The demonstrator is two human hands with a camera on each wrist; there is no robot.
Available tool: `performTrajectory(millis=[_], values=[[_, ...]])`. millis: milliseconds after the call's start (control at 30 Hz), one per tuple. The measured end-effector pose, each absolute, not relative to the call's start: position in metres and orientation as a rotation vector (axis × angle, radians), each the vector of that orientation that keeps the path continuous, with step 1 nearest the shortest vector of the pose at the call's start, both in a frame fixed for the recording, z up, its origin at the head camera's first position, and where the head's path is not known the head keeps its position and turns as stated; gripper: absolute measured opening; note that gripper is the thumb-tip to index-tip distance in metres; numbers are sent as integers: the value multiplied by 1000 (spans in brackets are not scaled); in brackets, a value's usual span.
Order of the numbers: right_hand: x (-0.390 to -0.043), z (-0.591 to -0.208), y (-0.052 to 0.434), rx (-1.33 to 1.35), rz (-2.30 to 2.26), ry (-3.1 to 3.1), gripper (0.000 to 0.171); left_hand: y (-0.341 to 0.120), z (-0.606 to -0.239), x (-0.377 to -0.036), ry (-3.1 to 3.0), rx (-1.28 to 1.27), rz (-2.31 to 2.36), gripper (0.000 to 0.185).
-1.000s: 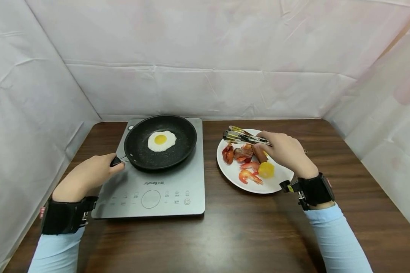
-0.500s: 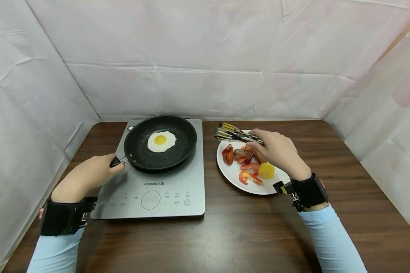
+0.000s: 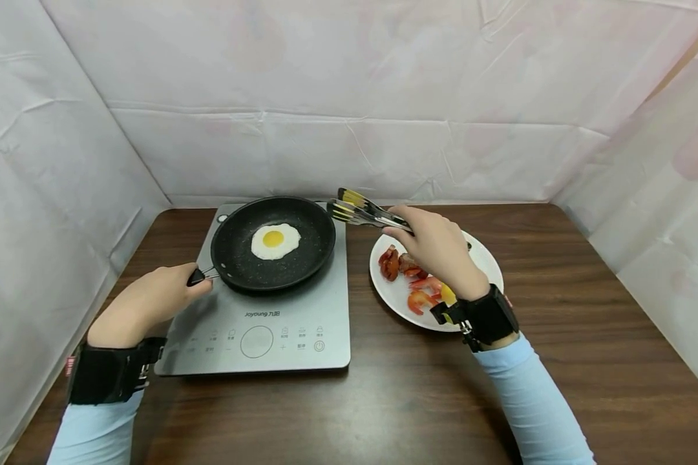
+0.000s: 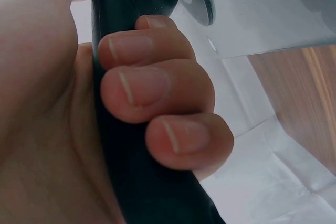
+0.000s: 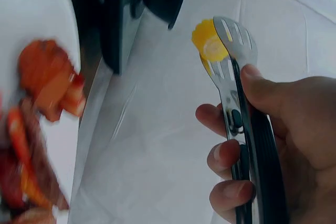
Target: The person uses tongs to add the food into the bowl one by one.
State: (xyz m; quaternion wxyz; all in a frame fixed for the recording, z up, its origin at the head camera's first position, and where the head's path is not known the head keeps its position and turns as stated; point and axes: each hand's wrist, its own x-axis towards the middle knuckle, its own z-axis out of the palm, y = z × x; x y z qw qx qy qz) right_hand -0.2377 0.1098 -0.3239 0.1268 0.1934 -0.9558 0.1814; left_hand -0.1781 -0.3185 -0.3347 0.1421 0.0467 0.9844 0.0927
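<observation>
A dark wooden table was seen enclosed by creased white sheeting at the back and both sides, its near corners cut off by the frame. On its left half a grey induction cooker was set, its panel lettering too small to be read. A black frying pan was stood on the cooker, and a fried egg was laid near the pan's middle. To the right, just beside the cooker, a white plate was placed; red and brown pieces of food were heaped on its left part, half hidden behind the right wrist and blurred in the right wrist view, so that their kinds could not be told. The pan's handle was clasped by the left hand, the fingers being wrapped fully round it; only a short stub of it was shown in the head view. A pair of metal tongs was gripped by the right hand above the gap between pan and plate, with the yellow-tipped ends held over the pan's right rim. The tips were drawn close together; whether anything was pinched between them could not be made out.
</observation>
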Motion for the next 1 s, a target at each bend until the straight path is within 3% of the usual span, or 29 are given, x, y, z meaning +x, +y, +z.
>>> performTrajectory(millis=[200,400,1000], values=[[-244,-325,85,537,576,-2776,41,-315,-334,-179,2856,147,255,73],[-250,-334,65,560,572,-2792,39,-313,-339,-179,2841,143,281,62],[-250,-360,14,645,347,-2724,39,-325,-342,-176,2849,117,222,76]])
